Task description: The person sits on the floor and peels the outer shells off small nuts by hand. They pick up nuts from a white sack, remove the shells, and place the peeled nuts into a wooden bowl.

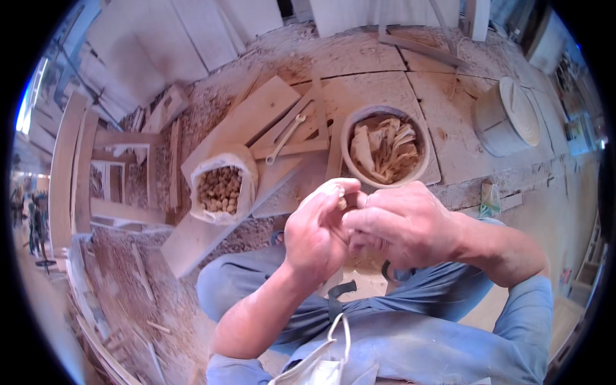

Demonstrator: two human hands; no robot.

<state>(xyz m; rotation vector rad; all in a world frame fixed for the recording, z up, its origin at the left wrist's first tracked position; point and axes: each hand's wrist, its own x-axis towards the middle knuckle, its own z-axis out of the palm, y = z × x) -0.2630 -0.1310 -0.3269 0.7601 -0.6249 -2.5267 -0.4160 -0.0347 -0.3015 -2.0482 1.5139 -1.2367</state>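
Observation:
My left hand (313,236) and my right hand (414,223) meet above my lap, fingers closed toward each other. Between my left thumb and fingers shows a small tan lump (342,201), much of it covered. The right fingers pinch close beside it; what lies inside them is hidden. Left of my hands, an open white sack (245,206) holds many small round brown lumps (219,190) that look like nuts. Just beyond my hands stands a round tub (347,154) with crumpled, thin tan sheets (384,149) in it.
A wrench (285,138) lies on wooden boards (256,115) behind the sack. At the left stands a wooden frame (122,208). A pale lidded bucket (507,122) is at the far right. Sawdust and wood scraps litter the ground. A white mask (319,366) hangs at my chest.

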